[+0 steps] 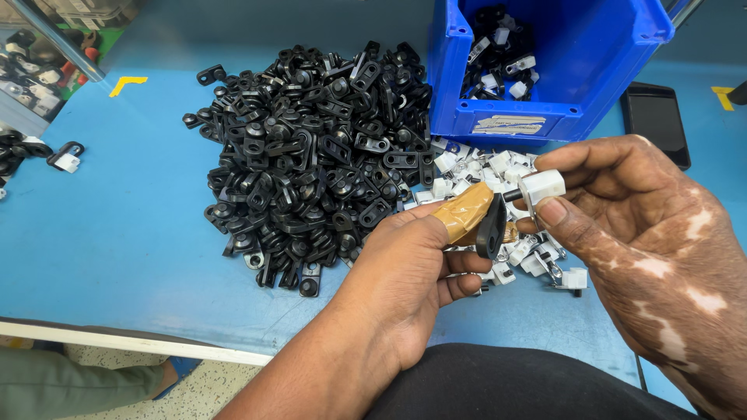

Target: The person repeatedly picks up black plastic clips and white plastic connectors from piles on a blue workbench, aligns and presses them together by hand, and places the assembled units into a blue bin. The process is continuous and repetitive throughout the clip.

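While both hands meet low in the head view, left hand [405, 264] pinches a black clip [491, 226] between thumb and forefinger; both those fingertips wear tan tape [465, 211]. Clip stands edge-on, just left of the white block. Other left fingers curl into the palm.

Right hand [654, 241] holds a white block [540, 187] between thumb below and forefinger above, fingers closed narrow on it. A short dark pin sticks out of the block's left face toward the clip; pin tip sits at the clip, can't tell if it's seated in the hole. Both parts are held above the table, over the white pile.

Nearest edge: dark trouser leg [506, 385] at bottom centre, pale table edge strip at bottom left, speckled floor below it, with a bit of green cloth [47, 385].

Blue table [117, 218] carries everything else. White pile [475, 175] of small blocks lies right behind and under the hands, some with metal bits. Left of it, touching at its margin, a big black pile [311, 163] of clips, loosely heaped.

Behind the white pile: blue bin [576, 85], front wall with a pale label, holding joined black-and-white parts [498, 54] in its left rear corner. Right of the bin, a dark phone [655, 120] lies flat on the table.

Far left: one joined part [64, 158] alone on the table, more at the left edge. Yellow corner marks [127, 82] top left and far right.
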